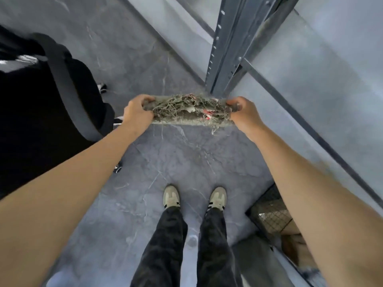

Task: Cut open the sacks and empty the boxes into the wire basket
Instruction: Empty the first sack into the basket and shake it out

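Grey woven fabric, frayed into loose threads, makes up the sack (190, 110) stretched flat between both hands, held in the air above the marbled grey floor (165, 162) and touching nothing else. The left hand (137, 113) has its fingers curled tightly over the sack's left end, and the right hand (244, 114) grips the right end the same way, thumb over the top. The sack looks bunched or folded along its length, with its ragged edge facing up. A red-and-white scrap (208, 116) sits among the threads near the right end; if it carries print, the blur makes it unreadable.

The wire basket (269, 216) stands at the floor's right edge, beside the base of the grey metal shelving, and the right forearm covers most of it. Through its dark mesh shows something brown – perhaps a cardboard box (292, 243), though the outline is too hidden to be sure.

A perforated steel shelving upright (230, 44) rises just beyond the sack. Straight below the sack, the person's two beige shoes (171, 196) with dark stripes stand side by side on the floor under dark trousers (165, 245). Black clothing (41, 110) with a grey band fills the left edge – blurred, so its shape stays unclear.
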A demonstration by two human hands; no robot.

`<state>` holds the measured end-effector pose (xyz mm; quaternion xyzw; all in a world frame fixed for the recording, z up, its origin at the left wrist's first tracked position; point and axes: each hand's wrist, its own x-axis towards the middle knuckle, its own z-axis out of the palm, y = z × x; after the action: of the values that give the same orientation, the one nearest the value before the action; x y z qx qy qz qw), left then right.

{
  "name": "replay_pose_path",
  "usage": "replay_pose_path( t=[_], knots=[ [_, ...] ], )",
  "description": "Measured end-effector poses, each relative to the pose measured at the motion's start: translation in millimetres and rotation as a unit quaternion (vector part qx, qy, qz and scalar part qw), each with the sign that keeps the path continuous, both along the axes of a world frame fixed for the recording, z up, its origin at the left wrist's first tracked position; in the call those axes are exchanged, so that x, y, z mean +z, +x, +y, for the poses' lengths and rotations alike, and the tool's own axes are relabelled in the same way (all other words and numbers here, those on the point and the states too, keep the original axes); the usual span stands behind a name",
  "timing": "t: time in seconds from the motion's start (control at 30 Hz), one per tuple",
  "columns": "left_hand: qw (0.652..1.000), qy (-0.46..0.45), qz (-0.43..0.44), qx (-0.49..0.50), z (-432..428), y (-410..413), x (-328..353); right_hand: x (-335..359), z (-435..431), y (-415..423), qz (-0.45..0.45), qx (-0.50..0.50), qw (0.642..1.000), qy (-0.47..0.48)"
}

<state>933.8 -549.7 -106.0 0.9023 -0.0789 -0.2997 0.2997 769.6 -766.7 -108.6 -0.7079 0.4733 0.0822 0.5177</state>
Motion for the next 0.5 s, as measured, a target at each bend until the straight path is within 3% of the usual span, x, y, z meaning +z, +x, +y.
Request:
replay_pose_path(
  t=[0.33,0.5],
  knots=[
    [0.999,0.04,-0.009,0.011,-6,-18,-214,-236,-2,0,0.058,-0.066,0.996,-0.009],
    [0.996,0.087,0.03,0.011,2,-34,-288,-313,9,-14,0.1,-0.054,0.993,-0.041]
  ],
)
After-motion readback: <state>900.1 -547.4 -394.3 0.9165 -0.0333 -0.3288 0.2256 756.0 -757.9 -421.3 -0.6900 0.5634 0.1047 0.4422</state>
